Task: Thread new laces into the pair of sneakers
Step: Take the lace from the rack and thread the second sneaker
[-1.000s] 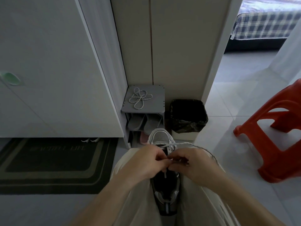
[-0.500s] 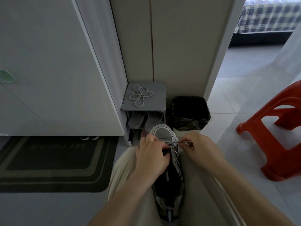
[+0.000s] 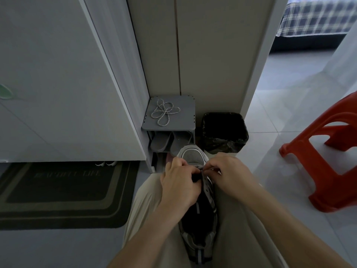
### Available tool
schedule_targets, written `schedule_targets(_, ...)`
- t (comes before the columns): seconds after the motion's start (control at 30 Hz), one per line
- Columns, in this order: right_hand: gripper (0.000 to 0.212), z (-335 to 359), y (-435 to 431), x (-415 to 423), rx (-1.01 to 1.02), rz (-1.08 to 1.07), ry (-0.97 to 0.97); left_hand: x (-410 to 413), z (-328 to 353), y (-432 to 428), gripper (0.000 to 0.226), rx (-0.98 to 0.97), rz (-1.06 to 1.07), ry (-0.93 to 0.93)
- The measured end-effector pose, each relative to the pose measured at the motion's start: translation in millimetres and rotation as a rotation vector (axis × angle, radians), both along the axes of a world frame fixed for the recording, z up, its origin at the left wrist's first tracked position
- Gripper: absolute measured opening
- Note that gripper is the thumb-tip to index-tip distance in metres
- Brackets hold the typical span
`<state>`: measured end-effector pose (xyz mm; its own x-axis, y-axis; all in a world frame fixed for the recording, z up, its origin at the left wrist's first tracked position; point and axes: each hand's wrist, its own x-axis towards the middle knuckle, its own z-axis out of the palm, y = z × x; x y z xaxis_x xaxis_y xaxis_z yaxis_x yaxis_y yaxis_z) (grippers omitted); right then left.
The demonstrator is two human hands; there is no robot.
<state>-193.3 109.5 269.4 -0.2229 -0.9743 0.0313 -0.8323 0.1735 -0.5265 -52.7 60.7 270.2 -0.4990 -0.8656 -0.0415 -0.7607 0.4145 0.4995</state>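
— What is lying over on the left?

— A dark doormat (image 3: 58, 192) is lying on the floor below a white door. Right of it a grey shoe rack (image 3: 185, 111) is standing in the corner, carrying a loose coiled lace (image 3: 164, 113) on top and grey slippers (image 3: 162, 144) underneath.

— And the task's thing?

— The sneaker (image 3: 201, 215) is resting between the person's thighs, toe pointing away towards the rack.

— What is the left grip (image 3: 179, 182) doing?

— It is curling its fingers round the sneaker's left edge by the front eyelets, holding it.

— And the right grip (image 3: 229, 173)?

— It is pinching the threaded lace (image 3: 201, 167) just behind the toe cap, thumb against fingertips, almost touching the other hand.

— Further right?

— A black-lined bin (image 3: 224, 132) is sitting beside the rack, and a red plastic stool (image 3: 324, 165) is standing well apart on the pale tiles.
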Motion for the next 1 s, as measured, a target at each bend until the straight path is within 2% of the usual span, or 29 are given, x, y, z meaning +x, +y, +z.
schedule_targets(0.1,0.014,-1.0,1.9,-1.8,0.002,-0.022,-0.062,-2.1,5.0,-4.0,0.020,0.001,-0.004,-0.009)
schedule_targets(0.2,0.039,3.1,4.5,3.7,0.021,-0.015,-0.162,0.1,8.1,-9.6,0.019,0.022,-0.019,-0.042)
schedule_targets(0.27,0.050,5.7,6.3,8.6,0.053,-0.013,-0.155,4.6,8.8,-11.4,0.018,0.041,-0.030,-0.059)
schedule_targets(0.43,0.044,11.9,10.7,8.3,0.092,-0.064,-0.065,18.3,15.2,-13.7,0.004,0.061,0.033,0.002)
schedule_targets(0.53,0.048,15.4,12.5,8.6,0.140,-0.091,-0.003,38.3,21.1,-20.2,0.018,0.038,0.089,0.044)
schedule_targets(0.63,0.046,16.2,13.7,11.8,0.154,-0.100,-0.020,67.6,19.1,-27.4,0.025,0.071,0.137,0.099)
schedule_targets(0.8,0.023,9.2,12.3,12.9,0.093,-0.139,0.003,104.6,10.8,-34.9,0.014,0.073,0.273,0.180)
schedule_targets(0.9,0.013,6.9,12.8,6.9,0.093,-0.143,0.092,111.0,3.8,-34.1,0.017,0.113,0.266,0.153)
schedule_targets(1.0,0.010,5.9,13.0,3.7,0.090,-0.123,0.069,105.6,1.9,-29.6,0.010,0.130,0.217,0.068)
